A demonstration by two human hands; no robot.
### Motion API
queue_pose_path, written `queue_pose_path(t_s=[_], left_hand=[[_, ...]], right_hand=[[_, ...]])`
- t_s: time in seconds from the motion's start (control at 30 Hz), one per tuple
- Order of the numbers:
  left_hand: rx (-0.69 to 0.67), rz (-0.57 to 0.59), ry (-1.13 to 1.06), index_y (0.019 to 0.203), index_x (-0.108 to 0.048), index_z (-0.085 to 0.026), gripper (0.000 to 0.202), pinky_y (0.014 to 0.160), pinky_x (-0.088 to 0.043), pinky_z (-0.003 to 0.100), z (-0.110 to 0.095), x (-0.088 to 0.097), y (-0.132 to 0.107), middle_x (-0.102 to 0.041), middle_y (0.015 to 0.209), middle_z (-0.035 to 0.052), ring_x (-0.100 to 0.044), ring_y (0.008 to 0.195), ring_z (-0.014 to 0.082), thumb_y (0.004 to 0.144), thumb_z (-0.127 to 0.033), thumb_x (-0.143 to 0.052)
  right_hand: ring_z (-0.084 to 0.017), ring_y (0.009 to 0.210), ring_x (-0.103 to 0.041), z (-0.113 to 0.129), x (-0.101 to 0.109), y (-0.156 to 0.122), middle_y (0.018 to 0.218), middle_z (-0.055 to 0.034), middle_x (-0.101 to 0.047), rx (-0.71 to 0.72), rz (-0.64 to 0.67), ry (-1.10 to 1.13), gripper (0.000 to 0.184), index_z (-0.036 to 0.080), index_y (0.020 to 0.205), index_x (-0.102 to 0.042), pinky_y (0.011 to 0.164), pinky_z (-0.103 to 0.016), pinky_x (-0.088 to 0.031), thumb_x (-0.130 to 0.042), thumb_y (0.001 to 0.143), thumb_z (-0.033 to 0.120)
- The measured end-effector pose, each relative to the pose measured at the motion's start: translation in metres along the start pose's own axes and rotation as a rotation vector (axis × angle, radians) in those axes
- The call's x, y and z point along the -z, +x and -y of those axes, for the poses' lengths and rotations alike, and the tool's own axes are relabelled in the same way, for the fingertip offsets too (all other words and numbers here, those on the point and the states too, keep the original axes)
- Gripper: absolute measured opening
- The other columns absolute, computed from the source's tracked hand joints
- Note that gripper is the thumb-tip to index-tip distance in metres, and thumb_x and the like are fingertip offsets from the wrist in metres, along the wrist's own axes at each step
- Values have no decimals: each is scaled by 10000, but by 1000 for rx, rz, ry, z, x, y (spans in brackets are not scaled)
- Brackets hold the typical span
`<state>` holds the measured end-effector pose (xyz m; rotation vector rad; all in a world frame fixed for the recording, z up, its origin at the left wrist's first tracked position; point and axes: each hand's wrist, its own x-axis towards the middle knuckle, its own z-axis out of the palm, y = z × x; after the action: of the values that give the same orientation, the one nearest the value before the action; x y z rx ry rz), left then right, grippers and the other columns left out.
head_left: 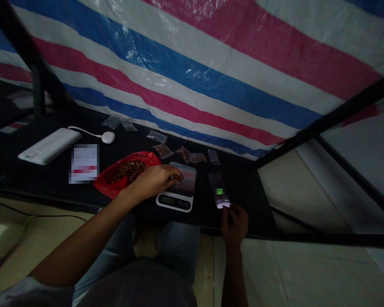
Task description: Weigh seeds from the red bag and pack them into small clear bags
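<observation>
Apparently mid-weighing: left hand (156,180) sits on the pan of the scale (179,189) beside the red bag (115,187) of brown bits, fingers bunched closed, contents unclear, while right hand (234,224) pinches a small packet (219,192) at the desk (251,192) edge; next calls for a gentle, measured release.
</observation>
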<state>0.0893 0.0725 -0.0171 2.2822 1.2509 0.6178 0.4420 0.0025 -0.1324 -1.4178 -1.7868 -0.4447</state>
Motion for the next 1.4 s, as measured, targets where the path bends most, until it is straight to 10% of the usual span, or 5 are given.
queue_pose_path(t_s=[0.47,0.63,0.9,1.2,1.4], left_hand=[[-7,-103,-62,1119,-746,-206,223,929,-532,303,4,14,4,-784,1128,59,-728,1030,214,1013,-296,-572],[-112,-80,96,1132,-759,-194,250,952,-509,302,21,28,59,-766,1162,78,-705,1074,220,1006,-232,-546],[-121,163,407,1111,-769,-265,241,838,-505,252,35,-10,161,-748,1234,47,-693,1115,227,891,-222,-681],[-152,159,414,1268,-698,-212,416,936,-505,297,40,-10,174,-694,1337,113,-669,1176,263,853,-188,-693],[-101,161,379,1001,-788,-206,223,836,-510,280,36,-25,180,-786,1087,95,-722,987,237,913,-173,-586]], right_hand=[[-246,941,-633,-1,0,-1,1013,-120,-692,-34,11,0,224,184,916,-785,828,-407,-520,-635,987,334],[-235,940,-625,1,0,0,1017,-116,-688,-18,1,4,189,176,928,-776,823,-388,-515,-650,980,307],[-234,944,-626,0,2,0,1019,-113,-678,-19,19,8,173,176,937,-772,823,-389,-515,-647,979,288],[-232,959,-628,0,4,2,1033,-108,-677,-11,32,24,131,180,948,-765,830,-385,-522,-659,967,253],[-231,938,-623,2,4,2,1025,-112,-681,-15,17,7,140,174,938,-771,815,-387,-521,-659,968,252]])
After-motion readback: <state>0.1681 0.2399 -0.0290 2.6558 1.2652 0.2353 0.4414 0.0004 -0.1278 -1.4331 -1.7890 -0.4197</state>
